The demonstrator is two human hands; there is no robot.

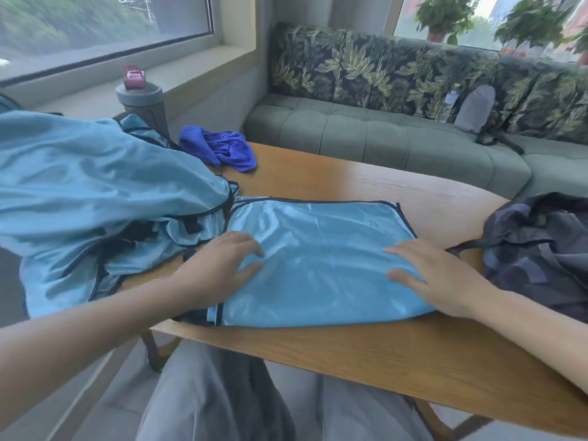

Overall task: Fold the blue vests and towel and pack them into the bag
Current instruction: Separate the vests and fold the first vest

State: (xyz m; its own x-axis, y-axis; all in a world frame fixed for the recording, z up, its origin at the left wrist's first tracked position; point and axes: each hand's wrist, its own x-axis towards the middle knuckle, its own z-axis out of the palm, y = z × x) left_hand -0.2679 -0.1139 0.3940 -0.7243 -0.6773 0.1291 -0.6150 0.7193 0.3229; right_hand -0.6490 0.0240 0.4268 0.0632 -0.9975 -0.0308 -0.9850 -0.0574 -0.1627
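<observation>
- At the centre of the frame, a folded blue vest (318, 259) is being pressed flat on the wooden table (397, 354); the left hand (219, 268) is being laid on its left edge and the right hand (436, 275) on its right edge, both with fingers extended and flat, nothing being gripped.
- The step in hand is judged to be smoothing before a further fold. Even pressure is being called for, outward from the middle, with the dark-bound edges being kept aligned so the slick cloth is not sliding.
- The fabric is being noted as thin, glossy and mesh-like, light blue with dark piping; creep under the palms is considered likely.
- At middle left, a heap of unfolded vests (95, 192) is lying partly over the table's edge, touching the folded one.
- At upper centre-left, the towel (222, 148) is lying crumpled, deep blue and plush.
- At the right edge, the bag (537, 249) is slumping, dark, soft and patterned, just beside the right hand.
</observation>
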